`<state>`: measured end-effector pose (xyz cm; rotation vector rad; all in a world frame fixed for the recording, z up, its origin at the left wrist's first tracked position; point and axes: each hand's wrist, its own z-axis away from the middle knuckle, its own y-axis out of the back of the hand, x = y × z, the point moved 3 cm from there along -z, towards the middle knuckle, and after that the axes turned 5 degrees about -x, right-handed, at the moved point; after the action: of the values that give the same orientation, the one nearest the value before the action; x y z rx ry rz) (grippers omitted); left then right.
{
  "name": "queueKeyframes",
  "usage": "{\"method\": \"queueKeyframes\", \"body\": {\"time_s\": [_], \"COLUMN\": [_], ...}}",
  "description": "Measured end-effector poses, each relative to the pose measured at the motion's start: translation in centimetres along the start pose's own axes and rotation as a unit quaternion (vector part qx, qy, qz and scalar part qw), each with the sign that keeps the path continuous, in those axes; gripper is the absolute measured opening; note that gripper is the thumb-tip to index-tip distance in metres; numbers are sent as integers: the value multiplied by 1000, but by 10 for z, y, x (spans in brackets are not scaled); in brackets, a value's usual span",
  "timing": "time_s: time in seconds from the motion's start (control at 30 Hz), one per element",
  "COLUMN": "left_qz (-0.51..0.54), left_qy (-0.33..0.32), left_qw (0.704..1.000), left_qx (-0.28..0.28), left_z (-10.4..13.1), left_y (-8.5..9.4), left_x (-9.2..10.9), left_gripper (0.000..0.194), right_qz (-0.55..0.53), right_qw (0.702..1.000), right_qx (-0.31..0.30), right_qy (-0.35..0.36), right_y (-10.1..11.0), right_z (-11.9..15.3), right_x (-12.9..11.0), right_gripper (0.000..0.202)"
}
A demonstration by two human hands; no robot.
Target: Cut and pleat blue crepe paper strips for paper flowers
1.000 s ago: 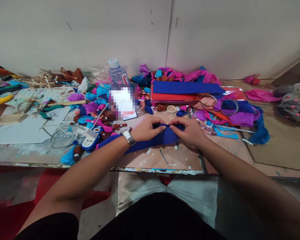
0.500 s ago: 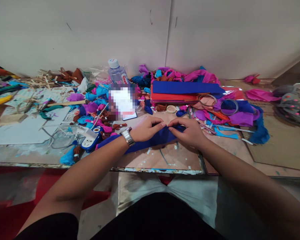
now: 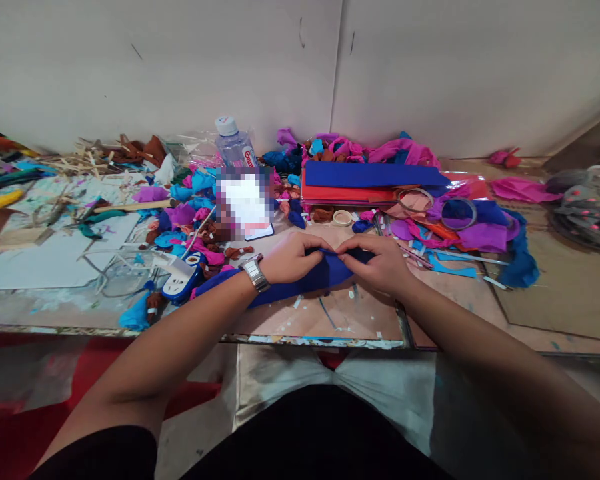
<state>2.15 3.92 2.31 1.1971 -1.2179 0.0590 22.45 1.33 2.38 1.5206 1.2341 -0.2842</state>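
A long strip of dark blue crepe paper (image 3: 300, 281) lies across the front of the table. My left hand (image 3: 296, 259), with a metal watch at the wrist, pinches the strip's upper edge between thumb and forefinger. Close beside it, my right hand (image 3: 377, 261) pinches the same edge, and the fingertips of both hands almost meet. Part of the strip is hidden under the left forearm and the right hand. Just beyond the hands a lit phone (image 3: 245, 203), blurred over, leans among crumpled paper pieces.
A clear bottle (image 3: 235, 143) stands behind the phone. At left are a blue power strip (image 3: 183, 277) and coiled cable. Flat blue paper (image 3: 375, 175) lies on red sheets. Tape rings (image 3: 459, 215) sit at right, near a cardboard sheet (image 3: 560, 287). Colourful scraps crowd the back.
The fingertips have shifted slightly along the strip's upper edge, which now shows raised between the two pinches. Both arms stay in nearly the same place.
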Motion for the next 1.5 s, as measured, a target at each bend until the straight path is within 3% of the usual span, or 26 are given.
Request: {"method": "queueKeyframes", "body": {"time_s": [0.3,0.73,1.1,1.5], "left_qz": [-50,-62,64,66], "left_qy": [35,40,13,26], "left_qw": [998,997,998,997], "left_qx": [26,-18,-21,5], "left_z": [-1,1,-2,-1], "left_y": [6,4,-5,-5], "left_x": [-3,-2,2,4], "left_gripper": [38,26,32,31], "right_qz": [-9,-19,7,69], "right_qw": [1000,1000,1000,996], "right_qx": [15,11,2,-5], "right_qy": [-20,-11,26,60], "right_y": [1,0,-4,-4], "right_z": [0,1,1,3], "right_x": [4,3,5,3], "right_gripper": [9,9,11,11]}}
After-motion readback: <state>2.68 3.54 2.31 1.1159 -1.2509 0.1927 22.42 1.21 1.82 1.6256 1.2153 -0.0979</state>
